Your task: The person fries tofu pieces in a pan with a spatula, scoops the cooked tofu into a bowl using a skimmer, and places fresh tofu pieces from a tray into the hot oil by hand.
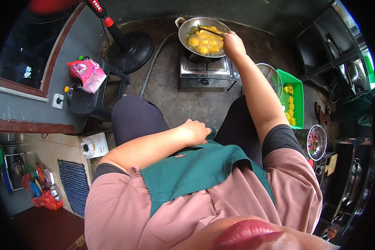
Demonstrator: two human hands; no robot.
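My right hand (234, 45) reaches over the wok's right edge, fingers wrapped round a long, thin dark cooking utensil (212, 31). Its far end rests among yellow pieces of food (202, 50) that lie in bubbling oil; the exact kind of utensil is unclear. The metal wok (181, 36) sits on a gas stove (204, 71) on the floor, its loop handle at the upper left. In my lap, on the green apron (187, 175), lies my left hand (194, 132) with curled fingers. Whatever is under those fingers is hidden.
Right of the stove, a green tray (298, 85) holds several yellow blocks, with a round mesh strainer (271, 77) at its side. Nearby is a metal bowl (322, 143). On the left stand a black stool (87, 102) with packages and a fan base (131, 52). A hose (154, 60) runs to the stove.
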